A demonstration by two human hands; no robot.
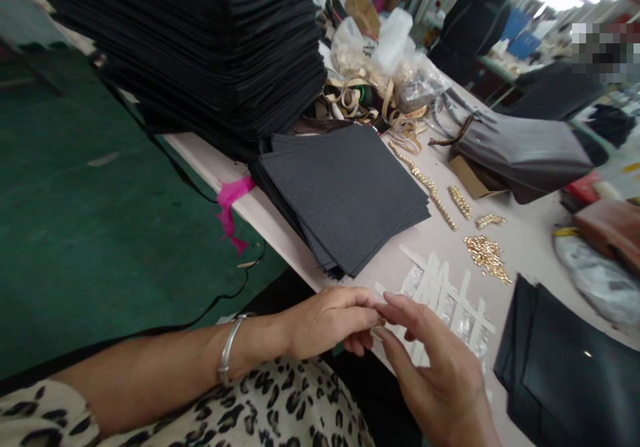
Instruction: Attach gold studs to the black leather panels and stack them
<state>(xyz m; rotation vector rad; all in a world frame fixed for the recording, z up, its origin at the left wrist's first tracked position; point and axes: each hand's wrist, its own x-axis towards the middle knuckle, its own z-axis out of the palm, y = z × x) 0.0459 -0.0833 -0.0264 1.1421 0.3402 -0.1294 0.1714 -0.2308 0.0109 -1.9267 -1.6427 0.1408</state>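
Note:
My left hand (333, 324) is closed, with fingertips bent in beside those of my right hand (443, 367). The two hands meet over the near edge of the table. A small pale ring-like piece (377, 332) shows at the fingertips, too blurred and covered to name. My right thumb and fingers pinch around it. Just beyond the hands lie white strips (433, 284) on clear plastic. A pile of black textured sheets (345, 190) sits behind my left hand. Small gold metal pieces (485, 257) lie in a heap farther right, with a gold row (425, 180) behind.
A tall stack of black sheets (200, 40) rises at the back left. More black panels (575, 360) lie at the right. A grey-brown bag (525, 147), plastic bags (390, 47) and straps crowd the back. Pink cloth (230, 207) hangs off the edge. People work in the background.

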